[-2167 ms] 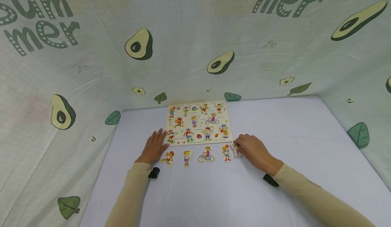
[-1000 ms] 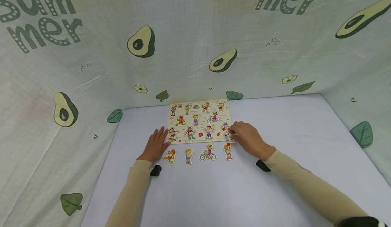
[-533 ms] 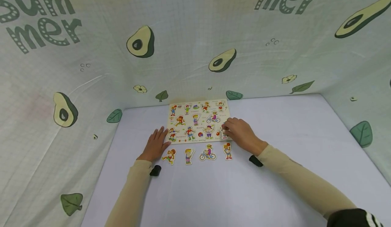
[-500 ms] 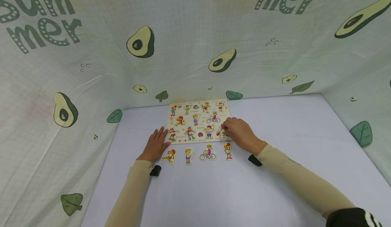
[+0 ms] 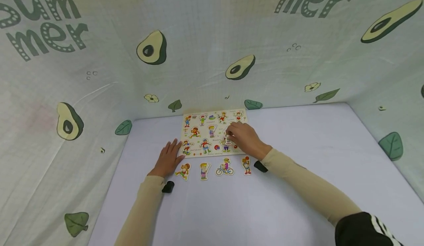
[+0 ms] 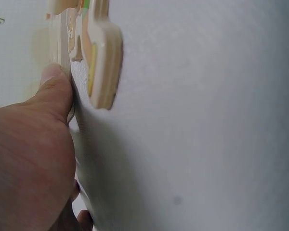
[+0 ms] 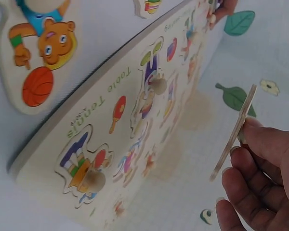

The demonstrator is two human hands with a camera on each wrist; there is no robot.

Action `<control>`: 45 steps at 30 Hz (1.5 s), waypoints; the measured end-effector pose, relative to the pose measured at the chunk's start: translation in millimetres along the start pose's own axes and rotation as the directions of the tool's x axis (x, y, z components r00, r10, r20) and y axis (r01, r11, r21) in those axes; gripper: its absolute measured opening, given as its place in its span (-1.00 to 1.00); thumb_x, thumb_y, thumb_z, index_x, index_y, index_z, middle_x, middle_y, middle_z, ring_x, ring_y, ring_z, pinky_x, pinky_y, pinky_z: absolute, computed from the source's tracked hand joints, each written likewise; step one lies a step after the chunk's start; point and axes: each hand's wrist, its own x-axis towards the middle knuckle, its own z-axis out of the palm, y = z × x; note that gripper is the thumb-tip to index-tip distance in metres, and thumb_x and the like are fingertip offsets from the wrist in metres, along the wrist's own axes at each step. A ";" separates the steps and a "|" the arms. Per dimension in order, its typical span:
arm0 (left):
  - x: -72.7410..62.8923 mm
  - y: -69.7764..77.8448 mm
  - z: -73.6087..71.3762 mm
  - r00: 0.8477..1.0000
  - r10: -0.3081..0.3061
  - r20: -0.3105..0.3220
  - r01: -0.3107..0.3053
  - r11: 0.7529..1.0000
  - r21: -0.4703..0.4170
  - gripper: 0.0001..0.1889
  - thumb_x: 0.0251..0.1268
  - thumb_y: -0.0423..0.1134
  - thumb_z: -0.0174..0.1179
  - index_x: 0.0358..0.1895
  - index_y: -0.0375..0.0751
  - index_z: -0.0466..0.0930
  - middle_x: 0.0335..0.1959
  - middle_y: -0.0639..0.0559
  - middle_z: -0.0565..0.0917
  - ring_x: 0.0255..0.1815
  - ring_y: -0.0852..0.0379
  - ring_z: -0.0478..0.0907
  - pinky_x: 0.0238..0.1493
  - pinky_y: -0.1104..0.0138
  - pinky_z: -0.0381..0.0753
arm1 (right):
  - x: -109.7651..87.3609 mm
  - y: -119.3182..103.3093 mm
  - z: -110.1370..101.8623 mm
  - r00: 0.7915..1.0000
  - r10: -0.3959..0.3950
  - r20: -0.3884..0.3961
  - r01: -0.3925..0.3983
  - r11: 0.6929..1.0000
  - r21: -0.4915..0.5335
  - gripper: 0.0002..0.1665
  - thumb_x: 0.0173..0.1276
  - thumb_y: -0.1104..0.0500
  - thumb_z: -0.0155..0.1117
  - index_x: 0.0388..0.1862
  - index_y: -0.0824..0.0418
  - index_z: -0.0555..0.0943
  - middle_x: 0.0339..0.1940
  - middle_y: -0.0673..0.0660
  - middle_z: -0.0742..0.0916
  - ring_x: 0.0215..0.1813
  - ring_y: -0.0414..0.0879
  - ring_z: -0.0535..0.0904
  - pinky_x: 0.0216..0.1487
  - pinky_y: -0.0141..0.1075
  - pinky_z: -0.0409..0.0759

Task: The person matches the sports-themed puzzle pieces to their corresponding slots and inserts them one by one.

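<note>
My right hand pinches a thin wooden puzzle piece between thumb and fingertips. It hangs over the right half of the puzzle board, edge-on in the right wrist view, so its picture is hidden. My left hand rests on the table with fingers spread, thumb against the board's left edge. Loose pieces lie in a row before the board: a runner, a golfer, a cyclist and a basketball player. A table tennis piece with a knob sits at the board's corner.
The table has a plain white cover. Behind it hangs a pale cloth printed with avocados and leaves, close to the board's far edge. Side cloths stand left and right. Several knobbed figures, including a baseball player, sit on the board.
My right hand picked up a piece from the row's right end, carried it to the board's lower right corner, then moved left and farther in over the board. My left hand stays in place.
</note>
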 end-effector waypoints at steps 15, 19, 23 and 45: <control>-3.3 3.6 -1.9 0.998 -0.039 0.039 0.039 0.999 0.019 -0.26 0.70 -0.05 0.06 0.71 -0.31 0.02 0.75 -0.31 -0.07 0.74 -0.41 -0.24 0.70 -0.24 -0.22 | 53.9 -10.9 20.8 0.999 0.001 0.042 -0.001 1.000 0.002 -0.88 0.47 0.16 0.47 -0.14 0.19 0.73 -0.19 0.08 0.74 -0.13 -0.04 0.66 -0.08 -0.14 0.67; -4.1 2.0 0.9 0.999 -0.033 0.024 0.032 0.999 0.022 -0.27 0.69 -0.07 0.08 0.70 -0.32 0.04 0.74 -0.33 -0.04 0.74 -0.42 -0.22 0.69 -0.26 -0.19 | 67.2 -11.1 27.6 0.998 0.019 0.064 -0.020 1.000 0.006 -0.88 0.49 0.17 0.44 -0.13 0.21 0.73 -0.20 0.09 0.75 -0.15 -0.03 0.65 -0.08 -0.16 0.67; -4.2 0.1 2.4 0.999 -0.025 0.020 0.024 1.000 0.019 -0.28 0.69 -0.09 0.08 0.69 -0.34 0.06 0.74 -0.34 -0.03 0.73 -0.43 -0.21 0.68 -0.28 -0.18 | 79.3 -11.8 33.0 0.997 0.010 0.071 -0.010 1.000 -0.001 -0.89 0.49 0.19 0.44 -0.14 0.23 0.73 -0.19 0.11 0.75 -0.14 0.00 0.67 -0.06 -0.15 0.68; -1.5 -2.8 5.6 0.999 0.026 -0.045 -0.027 0.999 -0.023 -0.32 0.66 -0.11 0.11 0.65 -0.35 0.15 0.71 -0.37 0.05 0.71 -0.46 -0.12 0.66 -0.31 -0.12 | 126.0 -13.9 55.7 0.990 0.062 0.129 -0.060 0.998 -0.022 -0.88 0.54 0.20 0.38 -0.12 0.26 0.73 -0.16 0.18 0.79 -0.10 0.05 0.73 -0.05 -0.12 0.73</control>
